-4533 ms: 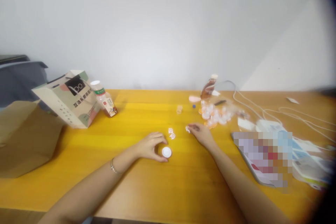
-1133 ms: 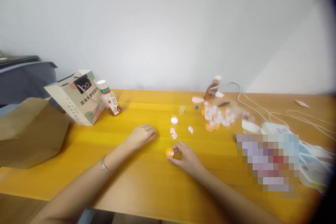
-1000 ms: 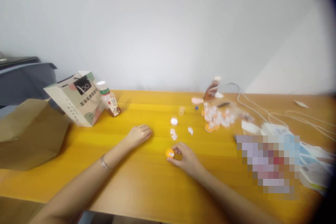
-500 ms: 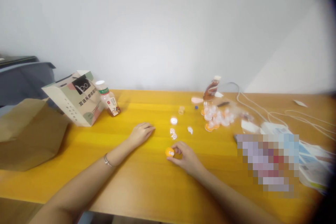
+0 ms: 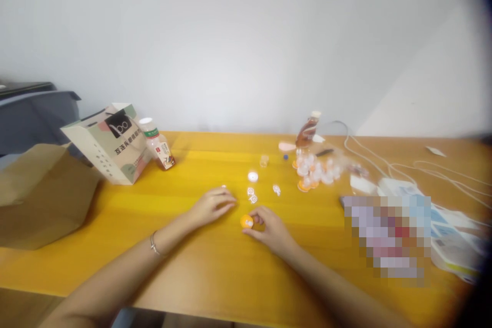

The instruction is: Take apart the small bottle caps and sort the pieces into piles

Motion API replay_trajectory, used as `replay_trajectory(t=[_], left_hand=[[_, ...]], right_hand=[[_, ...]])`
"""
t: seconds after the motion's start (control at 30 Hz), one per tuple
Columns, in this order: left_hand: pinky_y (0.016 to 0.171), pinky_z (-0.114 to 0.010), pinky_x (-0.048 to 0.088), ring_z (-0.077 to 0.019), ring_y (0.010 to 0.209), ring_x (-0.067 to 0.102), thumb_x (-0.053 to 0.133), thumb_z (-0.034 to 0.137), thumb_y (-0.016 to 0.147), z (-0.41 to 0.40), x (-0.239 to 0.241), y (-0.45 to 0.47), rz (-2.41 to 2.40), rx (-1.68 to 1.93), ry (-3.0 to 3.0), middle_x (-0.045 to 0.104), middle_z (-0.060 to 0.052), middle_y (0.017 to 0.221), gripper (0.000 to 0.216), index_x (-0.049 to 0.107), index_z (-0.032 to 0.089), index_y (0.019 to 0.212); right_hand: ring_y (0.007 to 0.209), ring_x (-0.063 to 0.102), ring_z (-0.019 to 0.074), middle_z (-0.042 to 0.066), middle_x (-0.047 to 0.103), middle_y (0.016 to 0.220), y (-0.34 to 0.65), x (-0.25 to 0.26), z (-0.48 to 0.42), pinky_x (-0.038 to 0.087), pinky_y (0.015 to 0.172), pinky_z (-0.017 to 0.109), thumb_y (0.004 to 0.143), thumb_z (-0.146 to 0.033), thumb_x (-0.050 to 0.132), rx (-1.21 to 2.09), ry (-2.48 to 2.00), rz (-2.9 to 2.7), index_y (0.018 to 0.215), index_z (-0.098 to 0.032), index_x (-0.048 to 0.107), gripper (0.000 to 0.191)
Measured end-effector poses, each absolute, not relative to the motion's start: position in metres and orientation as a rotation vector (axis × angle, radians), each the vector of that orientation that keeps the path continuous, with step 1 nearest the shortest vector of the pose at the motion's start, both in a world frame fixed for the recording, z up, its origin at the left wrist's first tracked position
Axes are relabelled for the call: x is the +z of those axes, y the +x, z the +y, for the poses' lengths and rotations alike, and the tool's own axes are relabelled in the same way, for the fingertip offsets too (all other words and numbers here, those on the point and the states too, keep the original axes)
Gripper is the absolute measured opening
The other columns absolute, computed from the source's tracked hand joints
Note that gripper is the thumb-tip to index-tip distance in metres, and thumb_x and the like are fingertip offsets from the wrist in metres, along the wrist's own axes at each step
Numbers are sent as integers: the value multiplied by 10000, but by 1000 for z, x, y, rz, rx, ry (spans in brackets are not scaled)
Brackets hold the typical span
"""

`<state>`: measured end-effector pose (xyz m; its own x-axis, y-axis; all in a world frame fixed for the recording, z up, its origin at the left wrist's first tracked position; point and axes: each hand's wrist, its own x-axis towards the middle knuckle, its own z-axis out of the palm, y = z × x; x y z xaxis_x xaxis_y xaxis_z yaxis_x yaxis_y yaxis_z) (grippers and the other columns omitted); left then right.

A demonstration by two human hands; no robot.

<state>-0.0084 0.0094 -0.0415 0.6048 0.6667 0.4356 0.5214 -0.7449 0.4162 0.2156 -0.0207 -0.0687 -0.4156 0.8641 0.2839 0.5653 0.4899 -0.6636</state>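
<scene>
My right hand [image 5: 269, 226] pinches a small round orange piece [image 5: 245, 222] with a white part on its face, held low over the table. To its left, my left hand [image 5: 213, 207] has its fingers stretched toward that piece, apart from it and holding nothing. A tiny white bit [image 5: 224, 186] shows just beyond the left fingers. Farther back lie white gear-like pieces [image 5: 252, 199], another small white cut-out piece [image 5: 277, 190] and a white disc [image 5: 252, 177].
A pile of clear and orange round pieces [image 5: 315, 170] lies back right near a bottle of brown liquid [image 5: 307, 130], a blue cap [image 5: 285, 157] and a small clear cup [image 5: 264, 161]. Left stand a paper bag [image 5: 119, 159], a bottle [image 5: 157, 144] and a brown bag [image 5: 46, 200]. Cables [image 5: 378, 156] trail right.
My left hand has moved right and toward me, closer to the orange piece, uncovering the tiny white bit. My right hand keeps its pinch on the orange piece, nearly still.
</scene>
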Motion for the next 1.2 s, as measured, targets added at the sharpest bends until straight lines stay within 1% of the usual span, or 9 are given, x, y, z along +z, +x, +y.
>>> replay_trajectory(t=[0.13,0.3,0.47,0.6,0.7,0.8,0.97,1.07,1.2], left_hand=[[797,-239,426,-135,874,570,491,282,885,-9,-30,20,757,601,2594,614,-41,936,194,632,196,987],[748,-263,395,-143,805,567,513,292,874,-9,-37,36,854,469,2788,612,-23,861,161,646,202,886],[693,-283,345,-163,794,542,484,308,892,-11,-39,36,889,382,3021,602,-35,839,181,617,186,880],[720,-305,309,-161,795,534,384,293,937,-12,-38,36,772,363,3139,615,-56,849,249,594,163,908],[733,-306,298,-147,780,535,365,322,940,-10,-38,36,733,417,3106,628,-50,843,278,595,172,905],[779,-297,300,-139,835,542,363,298,939,-8,-37,31,723,505,3046,639,-40,900,253,593,192,935],[780,-308,309,-157,856,541,388,283,931,16,-36,-5,1088,632,3069,639,-53,927,237,606,194,954],[761,-313,320,-160,823,543,393,246,929,36,-42,-34,1325,565,3117,637,-57,878,239,621,176,917],[740,-307,354,-159,796,553,432,233,915,51,-55,-52,1392,488,3146,638,-50,865,196,621,183,911]], right_hand=[[678,516,161,-6,556,708,216,-72,-19,423,605,271,641,-315,745,619,-1146,-2133,759,-209,547,254],[665,520,162,-12,545,690,216,-74,-19,429,589,270,614,-310,767,609,-1147,-2134,706,-213,534,269],[649,514,162,-16,528,673,216,-73,-19,426,580,271,637,-261,743,619,-1120,-2145,671,-212,500,250],[637,504,155,-14,516,669,217,-71,-20,418,575,267,675,-192,687,599,-1102,-2162,660,-207,476,212],[631,499,152,-14,519,672,216,-70,-20,420,573,265,689,-198,670,602,-1095,-2165,676,-210,483,188],[635,504,155,-12,524,667,216,-70,-20,422,578,268,686,-210,680,602,-1108,-2164,677,-208,497,183],[694,533,167,1,562,711,217,-66,-22,429,617,272,673,-273,714,642,-1131,-2158,783,-207,588,180],[707,532,161,3,562,726,217,-64,-23,428,632,266,691,-263,700,656,-1142,-2164,802,-204,608,155],[717,531,160,4,562,732,218,-64,-23,428,639,262,691,-254,699,667,-1154,-2176,813,-199,616,158]])
